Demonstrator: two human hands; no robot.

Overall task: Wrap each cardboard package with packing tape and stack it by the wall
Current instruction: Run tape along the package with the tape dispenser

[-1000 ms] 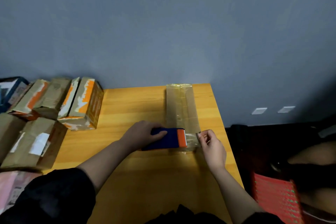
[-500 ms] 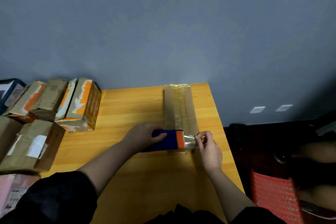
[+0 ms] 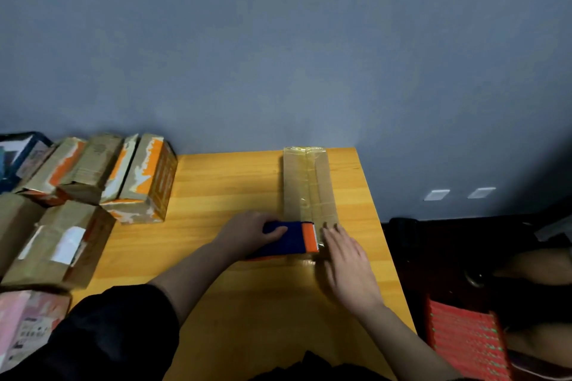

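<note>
On the table (image 3: 216, 257), your left hand (image 3: 247, 233) grips the blue tape dispenser (image 3: 292, 240) while your right hand (image 3: 348, 260) lies flat, fingers straight, pressing the long cardboard package (image 3: 308, 185).

The tape dispenser (image 3: 289, 240) and the right hand (image 3: 346, 260) cover the near end of the long cardboard package (image 3: 308, 185). The left hand (image 3: 250, 233) hides the dispenser's handle end. The left frame edge cuts the pile of boxes (image 3: 55, 210).

Wooden table (image 3: 235, 182): taped package (image 3: 308, 185), boxes (image 3: 140, 178).
</note>
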